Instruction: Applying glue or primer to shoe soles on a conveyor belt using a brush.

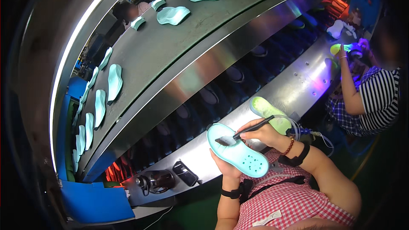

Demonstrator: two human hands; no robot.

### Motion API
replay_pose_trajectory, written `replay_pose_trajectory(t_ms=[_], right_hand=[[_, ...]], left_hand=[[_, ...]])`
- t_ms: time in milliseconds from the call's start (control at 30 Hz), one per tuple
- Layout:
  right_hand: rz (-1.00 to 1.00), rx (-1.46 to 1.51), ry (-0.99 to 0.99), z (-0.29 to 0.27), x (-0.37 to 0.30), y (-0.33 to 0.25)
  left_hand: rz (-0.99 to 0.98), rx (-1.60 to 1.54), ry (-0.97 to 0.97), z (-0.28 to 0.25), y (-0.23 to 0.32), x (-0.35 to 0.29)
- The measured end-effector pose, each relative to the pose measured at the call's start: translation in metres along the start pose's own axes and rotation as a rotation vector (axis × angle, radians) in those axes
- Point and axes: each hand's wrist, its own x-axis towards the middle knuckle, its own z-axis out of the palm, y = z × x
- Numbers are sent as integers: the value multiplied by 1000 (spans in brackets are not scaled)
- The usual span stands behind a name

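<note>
A light turquoise clog (230,153) with round holes in its toe lies tilted in front of me. My left hand (226,165) supports it from below and along its left side, and most of the fingers are hidden under it. In my right hand (265,133) is a black-handled brush (254,127), gripped like a pen, with a thin clear hose running from its upper end. The brush's flat dark bristles lie against the inner sole near the heel end. Just beyond my right hand, a yellow-green clog (269,110) rests on the metal ledge (170,164).
Across the ledge, a dark conveyor belt (145,59) carries turquoise sole pieces (115,81) and small strips. Shoes sit on a lower level beneath it. A black phone (185,172) and a dark glass jug (159,181) stand at left. To the right, a co-worker (362,89) handles pieces under violet light.
</note>
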Motion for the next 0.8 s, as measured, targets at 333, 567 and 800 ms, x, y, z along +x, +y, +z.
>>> replay_pose_trajectory(t_ms=[333, 567, 800], right_hand=[[-230, -495, -7, 18, 21, -5], [-146, -769, -442, 7, -37, -26], [-119, -357, -142, -1, -21, -56]], left_hand=[[154, -61, 53, 9, -14, 20], [275, 117, 88, -9, 17, 9], [114, 42, -45, 12, -1, 8]])
